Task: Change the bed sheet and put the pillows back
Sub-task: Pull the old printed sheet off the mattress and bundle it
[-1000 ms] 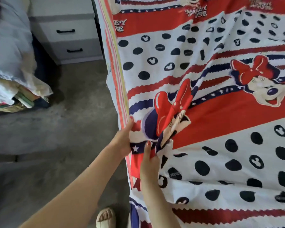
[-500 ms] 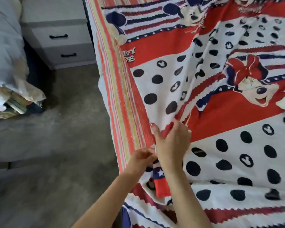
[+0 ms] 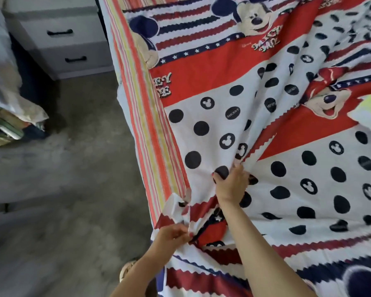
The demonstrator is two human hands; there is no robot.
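Sheet spreads away up-right from me; my right hand bunches a fold, left hand pinches the near edge by the striped mattress.

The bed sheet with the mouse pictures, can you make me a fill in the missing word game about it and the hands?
1. The right hand grips a bunch of the cartoon bed sheet where the big dots are ____ in colour.
2. The left hand pinches the sheet's ____ near the side of the bed.
3. Under the cartoon sheet, the striped sheet has ____, yellow and pale lines.
4. The grey drawer unit shows ____ black handles.

Missing words: dark blue; edge; orange; two
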